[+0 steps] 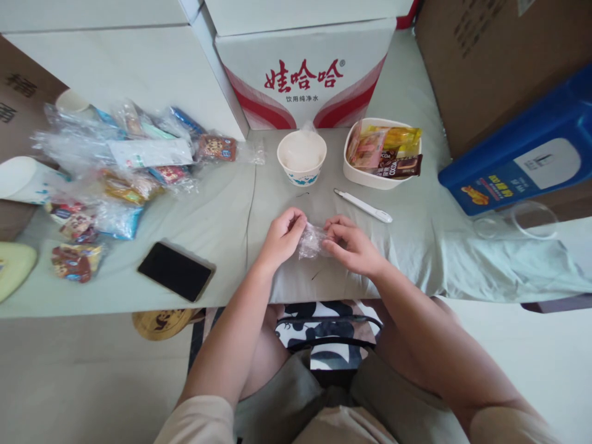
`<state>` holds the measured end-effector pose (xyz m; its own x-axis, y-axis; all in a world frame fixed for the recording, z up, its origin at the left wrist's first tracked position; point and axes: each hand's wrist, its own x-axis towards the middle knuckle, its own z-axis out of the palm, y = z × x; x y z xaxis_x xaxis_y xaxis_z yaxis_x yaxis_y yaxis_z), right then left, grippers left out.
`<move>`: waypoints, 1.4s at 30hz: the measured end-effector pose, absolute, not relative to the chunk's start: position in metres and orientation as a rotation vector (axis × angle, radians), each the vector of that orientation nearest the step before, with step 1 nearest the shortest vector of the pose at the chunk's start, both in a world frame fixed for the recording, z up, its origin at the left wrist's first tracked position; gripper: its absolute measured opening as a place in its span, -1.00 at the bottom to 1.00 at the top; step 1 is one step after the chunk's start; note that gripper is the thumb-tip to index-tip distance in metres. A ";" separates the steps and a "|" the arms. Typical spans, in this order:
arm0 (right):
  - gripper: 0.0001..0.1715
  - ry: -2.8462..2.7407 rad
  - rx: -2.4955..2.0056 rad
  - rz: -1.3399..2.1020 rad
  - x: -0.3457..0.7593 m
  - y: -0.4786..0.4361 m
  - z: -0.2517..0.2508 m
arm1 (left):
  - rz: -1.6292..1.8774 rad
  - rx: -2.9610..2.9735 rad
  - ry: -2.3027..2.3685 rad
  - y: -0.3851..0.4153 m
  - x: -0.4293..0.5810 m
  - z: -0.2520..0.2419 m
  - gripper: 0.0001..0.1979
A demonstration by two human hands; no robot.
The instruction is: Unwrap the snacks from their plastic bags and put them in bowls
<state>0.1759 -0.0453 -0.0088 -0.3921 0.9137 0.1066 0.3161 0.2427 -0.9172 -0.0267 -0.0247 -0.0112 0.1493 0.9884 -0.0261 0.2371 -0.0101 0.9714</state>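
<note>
Possibly risking a tear or slip, from tugging too hard at a crumpled, clear plastic wrapper (pixel 311 242) over pale green cloth (pixel 231 250), nearer than a white, blue-patterned paper cup (pixel 302 176). Pinching one side in the left hand (pixel 283 235), with fingertips together; gripping the other in the right hand (pixel 352 245), with fingers loosely curled.

And there it is, front and centre: 3 big red characters, 娃哈哈, with a ® at their shoulder, right across the white carton (pixel 305 83), and smaller underneath, 饮用纯净水! Over to the brown wrapper (pixel 401 167), where "COA" comes through in pale capitals. Out right, the blue box (pixel 513 151) carries yellow and white print, too small to call. Dark characters on the left cardboard box (pixel 13 129): blurred!
</note>
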 end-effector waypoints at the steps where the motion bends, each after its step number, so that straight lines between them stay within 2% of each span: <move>1: -0.67 -1.840 -1.127 1.139 0.176 -0.045 -0.009 | 0.974 1.437 1.274 -0.024 -0.027 -0.011 -0.75; 8: -0.66 -1.784 -1.163 1.145 0.176 -0.044 -0.008 | 1.009 1.388 1.294 -0.023 -0.026 -0.010 -0.75; 13: -0.69 -1.724 -1.315 1.275 0.177 -0.046 -0.008 | 1.007 1.377 1.290 -0.023 -0.025 -0.009 -0.72; 16: -0.63 -1.714 -1.247 1.313 0.177 -0.047 -0.007 | 1.013 1.377 1.281 -0.023 -0.024 -0.008 -0.71; 21: -0.69 -1.606 -1.214 1.251 0.176 -0.047 -0.006 | 1.013 1.302 1.222 -0.023 -0.023 -0.008 -0.62; 27: -0.66 -1.296 -1.214 1.186 0.178 -0.042 -0.005 | 0.940 1.159 1.093 -0.026 -0.020 -0.010 -0.49; 32: -0.57 -1.343 -1.248 1.384 0.184 -0.039 -0.005 | 1.014 1.203 1.164 -0.021 -0.017 -0.015 -0.56; 35: -0.63 -1.375 -1.365 1.234 0.187 -0.038 -0.006 | 1.220 1.324 1.381 -0.015 -0.017 -0.018 -0.61; 38: -0.53 -1.305 -1.475 1.080 0.188 -0.036 -0.008 | 1.375 1.443 1.589 -0.014 -0.015 -0.019 -0.72; 40: -0.61 -1.288 -1.432 1.113 0.188 -0.034 -0.008 | 1.322 1.495 1.509 -0.016 -0.011 -0.020 -0.74; 42: -0.75 -1.297 -1.313 1.231 0.185 -0.034 -0.007 | 1.193 1.488 1.301 -0.019 -0.004 -0.020 -0.64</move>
